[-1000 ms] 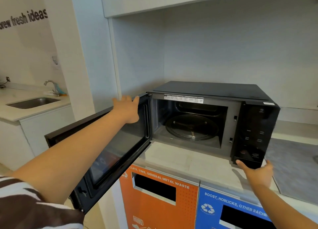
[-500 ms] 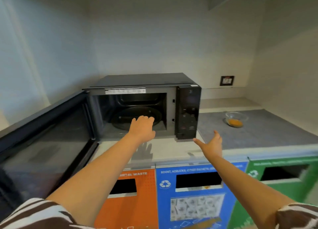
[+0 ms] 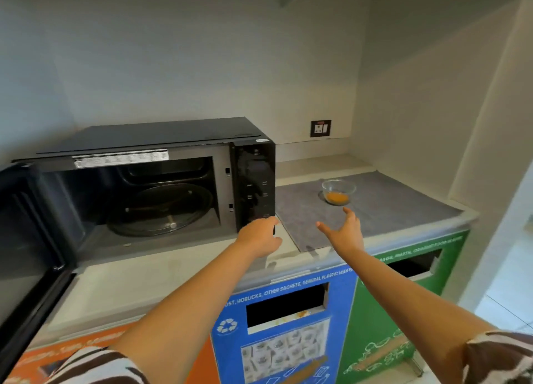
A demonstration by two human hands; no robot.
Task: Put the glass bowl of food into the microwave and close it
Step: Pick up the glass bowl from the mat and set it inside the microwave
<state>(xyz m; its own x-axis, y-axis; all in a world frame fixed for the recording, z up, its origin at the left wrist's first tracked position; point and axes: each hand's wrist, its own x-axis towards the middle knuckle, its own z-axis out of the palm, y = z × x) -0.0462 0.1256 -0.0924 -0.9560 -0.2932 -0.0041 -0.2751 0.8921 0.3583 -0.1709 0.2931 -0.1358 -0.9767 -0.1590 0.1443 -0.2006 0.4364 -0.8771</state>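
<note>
A small glass bowl (image 3: pixel 338 191) with orange food in it sits on a grey mat (image 3: pixel 383 207), to the right of the black microwave (image 3: pixel 161 141). The microwave door (image 3: pixel 26 239) hangs wide open at the left, and the glass turntable (image 3: pixel 161 210) inside is bare. My right hand (image 3: pixel 343 233) is stretched out over the mat, fingers spread, a short way in front of the bowl and not touching it. My left hand (image 3: pixel 259 236) hovers by the microwave's lower right corner with its fingers curled down, holding nothing.
The counter (image 3: pixel 144 279) tops a row of waste bins with orange (image 3: pixel 43 363), blue (image 3: pixel 288 326) and green (image 3: pixel 403 311) fronts. A wall socket (image 3: pixel 320 128) sits behind the mat. A side wall closes the alcove on the right.
My left hand has left the door and moved right, past the microwave opening, to its right corner. My right hand has moved forward toward the bowl. The view has swung right.
</note>
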